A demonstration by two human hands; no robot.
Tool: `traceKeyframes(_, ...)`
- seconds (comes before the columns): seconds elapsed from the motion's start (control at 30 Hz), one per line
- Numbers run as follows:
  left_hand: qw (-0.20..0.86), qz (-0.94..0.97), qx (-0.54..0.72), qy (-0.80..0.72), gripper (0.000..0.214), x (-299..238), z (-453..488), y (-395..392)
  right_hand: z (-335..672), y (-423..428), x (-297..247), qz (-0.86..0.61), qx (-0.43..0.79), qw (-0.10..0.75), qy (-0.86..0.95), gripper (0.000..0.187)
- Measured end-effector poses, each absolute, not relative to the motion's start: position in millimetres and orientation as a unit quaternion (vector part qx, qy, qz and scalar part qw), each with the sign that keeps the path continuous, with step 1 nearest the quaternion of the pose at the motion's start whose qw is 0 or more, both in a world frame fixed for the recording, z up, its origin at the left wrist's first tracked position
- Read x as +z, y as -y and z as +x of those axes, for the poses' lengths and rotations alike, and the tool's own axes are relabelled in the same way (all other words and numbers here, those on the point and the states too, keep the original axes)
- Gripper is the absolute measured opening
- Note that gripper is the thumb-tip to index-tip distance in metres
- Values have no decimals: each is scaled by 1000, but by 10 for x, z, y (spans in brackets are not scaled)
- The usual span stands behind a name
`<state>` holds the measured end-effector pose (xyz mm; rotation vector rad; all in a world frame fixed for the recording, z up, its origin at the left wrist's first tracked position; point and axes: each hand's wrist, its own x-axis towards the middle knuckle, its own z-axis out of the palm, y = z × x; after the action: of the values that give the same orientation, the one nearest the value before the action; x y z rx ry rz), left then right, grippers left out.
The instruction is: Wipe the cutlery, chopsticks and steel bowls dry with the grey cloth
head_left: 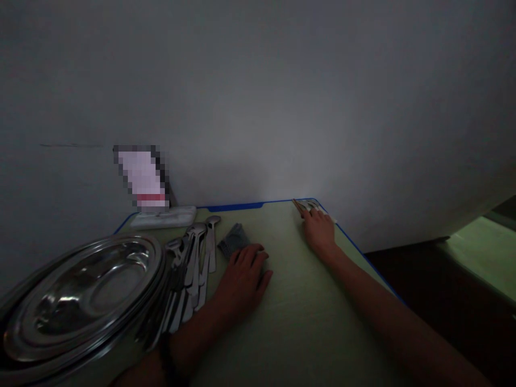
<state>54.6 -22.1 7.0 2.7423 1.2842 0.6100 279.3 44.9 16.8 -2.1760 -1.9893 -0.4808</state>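
My left hand [244, 274] rests palm down near the middle of the table, its fingers curled over a folded grey cloth [235, 239]. The thumb lies apart, close to the tabletop. At the far right corner, my right hand [318, 231] has its fingers bent down on a small group of shiny metal cutlery pieces [309, 204]. A thin brownish stick [297, 205] lies beside them. Whatever is under those fingertips is hidden. Left of my left hand lies a loose pile of metal spoons and other cutlery [193, 269], handles toward me.
Stacked oval metal trays [155, 269] fill the table's left side. Behind them, a phone-like device with a blurred screen [143, 174] stands on a white base [163, 217]. The blue-edged, pale green table [290, 328] meets a grey wall [258, 107]. Another pale green surface [479, 252] is at right.
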Motion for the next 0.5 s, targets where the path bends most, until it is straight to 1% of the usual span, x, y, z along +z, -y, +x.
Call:
traceKeyframes(0.07,10,880,205,-429,28,90,526,207,2731,-424,190,-714,-140,110,677,24)
traceKeyframes(0.13,-20,866,198,-458,30,133,475,174,2598,-392,243,-691,-90,156,700,24)
traceKeyframes(0.23,-59,843,155,-511,32,252,348,118,2295,-349,355,-632,6,220,743,25)
traceKeyframes(0.3,-71,829,110,-543,32,368,256,90,2077,-332,434,-590,68,241,768,23)
traceKeyframes(0.4,-57,811,15,-583,32,552,148,42,1822,-325,519,-535,173,229,795,26)
traceKeyframes(0.43,-49,803,-12,-594,32,603,122,15,1768,-329,531,-526,199,203,801,29)
traceKeyframes(0.5,-39,785,-39,-617,33,670,82,-57,1708,-352,531,-532,225,125,807,41)
